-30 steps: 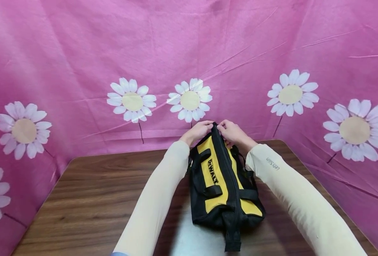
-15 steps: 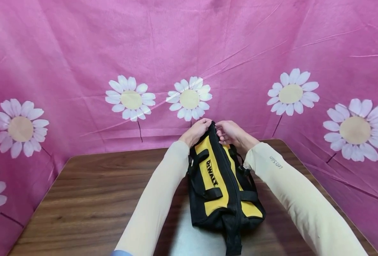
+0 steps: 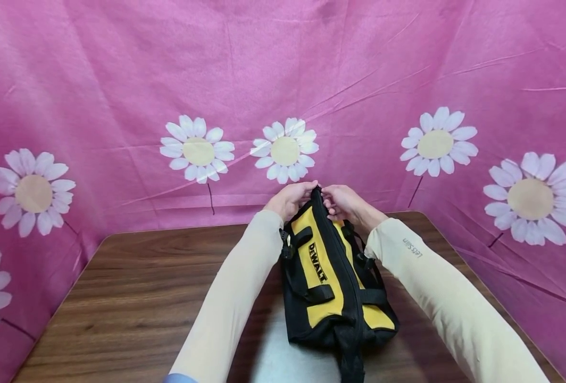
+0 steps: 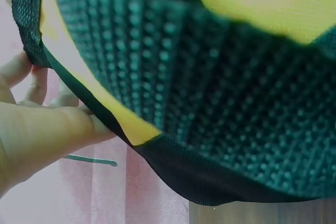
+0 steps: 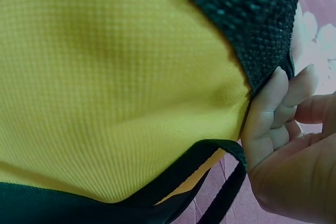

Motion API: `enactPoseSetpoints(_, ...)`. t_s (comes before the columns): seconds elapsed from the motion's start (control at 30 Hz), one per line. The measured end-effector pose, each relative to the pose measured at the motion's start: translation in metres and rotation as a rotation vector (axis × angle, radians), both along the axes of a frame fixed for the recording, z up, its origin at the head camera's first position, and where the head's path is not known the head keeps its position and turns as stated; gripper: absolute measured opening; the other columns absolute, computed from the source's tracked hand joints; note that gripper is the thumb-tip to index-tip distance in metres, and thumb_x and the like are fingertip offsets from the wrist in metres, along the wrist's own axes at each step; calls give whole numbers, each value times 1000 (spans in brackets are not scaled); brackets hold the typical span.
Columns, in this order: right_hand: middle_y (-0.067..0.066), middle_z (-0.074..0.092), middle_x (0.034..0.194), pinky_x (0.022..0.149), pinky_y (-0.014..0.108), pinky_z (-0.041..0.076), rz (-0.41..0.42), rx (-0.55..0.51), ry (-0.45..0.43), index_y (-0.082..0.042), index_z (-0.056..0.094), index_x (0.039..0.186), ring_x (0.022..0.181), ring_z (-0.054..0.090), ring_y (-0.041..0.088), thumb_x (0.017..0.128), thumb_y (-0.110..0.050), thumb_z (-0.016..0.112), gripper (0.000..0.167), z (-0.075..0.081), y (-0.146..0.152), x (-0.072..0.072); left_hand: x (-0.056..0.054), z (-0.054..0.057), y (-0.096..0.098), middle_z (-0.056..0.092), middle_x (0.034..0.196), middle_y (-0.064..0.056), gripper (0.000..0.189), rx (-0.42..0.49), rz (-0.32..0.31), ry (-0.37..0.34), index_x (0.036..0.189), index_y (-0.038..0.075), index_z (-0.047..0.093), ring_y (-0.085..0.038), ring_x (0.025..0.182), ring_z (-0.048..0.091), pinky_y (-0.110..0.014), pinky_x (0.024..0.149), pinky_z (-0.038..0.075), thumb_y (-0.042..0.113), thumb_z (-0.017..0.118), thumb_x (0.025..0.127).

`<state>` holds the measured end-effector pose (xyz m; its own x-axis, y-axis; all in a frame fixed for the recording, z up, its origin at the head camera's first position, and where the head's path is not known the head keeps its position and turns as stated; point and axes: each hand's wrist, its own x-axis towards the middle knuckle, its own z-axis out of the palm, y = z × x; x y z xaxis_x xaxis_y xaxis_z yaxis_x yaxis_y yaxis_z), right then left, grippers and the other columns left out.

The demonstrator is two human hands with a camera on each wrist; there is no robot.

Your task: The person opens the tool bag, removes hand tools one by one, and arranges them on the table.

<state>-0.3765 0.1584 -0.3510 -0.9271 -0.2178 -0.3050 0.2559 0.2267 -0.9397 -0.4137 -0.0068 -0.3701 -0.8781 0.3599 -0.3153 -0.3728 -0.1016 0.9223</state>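
Note:
A black and yellow tool bag (image 3: 333,266) with DEWALT lettering lies lengthwise on the table, its zip (image 3: 342,250) running along the top. At the bag's far end my left hand (image 3: 288,201) pinches the black edge by the end of the zip. Across the zip, my right hand (image 3: 347,203) has its fingers curled at the same end. In the right wrist view the right fingertips (image 5: 278,80) sit right at the zip teeth; a zip pull there is hidden. The left wrist view shows the left thumb (image 4: 68,127) against the bag's side, below a black webbing strap (image 4: 173,72).
Black carry straps (image 3: 318,292) and side buckles (image 3: 288,247) hang on the bag. A black end tab (image 3: 351,356) points towards me. The brown wood-grain table (image 3: 168,287) ends at a pink curtain (image 3: 120,106) printed with white daisies.
The bag's far end has shifted slightly left. My right hand has shifted slightly left, its fingers more curled, while my left hand keeps its place at the bag's tip.

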Motion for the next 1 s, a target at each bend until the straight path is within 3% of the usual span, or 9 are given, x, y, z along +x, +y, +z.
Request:
enactPoseSetpoints(0.17, -5, 50, 65, 50, 21, 52, 12, 0, -3, -8, 48, 99, 45, 46, 5, 109, -25, 40, 21, -2, -2, 2, -3, -4, -5, 71, 108, -7, 24, 9, -34, -50, 101, 13, 67, -25, 117, 59, -35, 107, 42, 32, 54, 107)
enactPoseSetpoints(0.33, -5, 50, 66, 49, 21, 52, 8, -13, 4, -7, 50, 111, 45, 46, 4, 109, -24, 38, 20, -4, -2, 4, -5, 0, -9, 67, 129, -10, 28, -16, -54, -85, 103, 7, 68, -23, 123, 59, -34, 108, 43, 31, 54, 107)
enactPoseSetpoints(0.47, -4, 50, 67, 49, 20, 52, 10, -27, 15, -6, 50, 118, 46, 46, 5, 110, -23, 38, 22, -3, -2, 6, -7, 8, -14, 64, 132, -12, 25, -51, -114, -49, 117, 3, 65, -24, 122, 59, -36, 111, 42, 20, 49, 108)
enactPoseSetpoints(0.6, -4, 49, 68, 48, 20, 51, 20, -46, 16, -5, 49, 120, 47, 46, 6, 110, -23, 39, 23, -4, -1, 6, -7, 12, -19, 65, 120, -11, 26, -85, -214, 15, 123, 4, 61, -25, 122, 58, -40, 112, 41, 14, 41, 110)
enactPoseSetpoints(0.7, -4, 49, 67, 48, 20, 50, 34, -67, 5, -6, 50, 116, 47, 46, 6, 109, -22, 40, 20, -4, -1, 6, -6, 14, -19, 67, 102, -7, 24, -117, -248, 36, 111, 7, 61, -24, 109, 62, -39, 105, 45, 14, 39, 111)
enactPoseSetpoints(0.9, -4, 43, 62, 44, 17, 47, 27, -199, -87, -6, 46, 95, 42, 40, 4, 107, -17, 44, 16, 4, -2, 9, -5, 19, -14, 65, 83, -5, 29, -150, -239, 27, 95, 8, 61, -16, 79, 62, -33, 81, 51, 15, 37, 111)
enactPoseSetpoints(1.0, -5, 44, 59, 46, 19, 50, 34, -173, -102, -6, 46, 93, 41, 43, 3, 104, -15, 44, 15, 9, -5, 15, -5, 19, -15, 61, 76, -4, 34, -144, -200, 37, 86, 6, 59, -14, 71, 60, -29, 72, 53, 13, 37, 111)
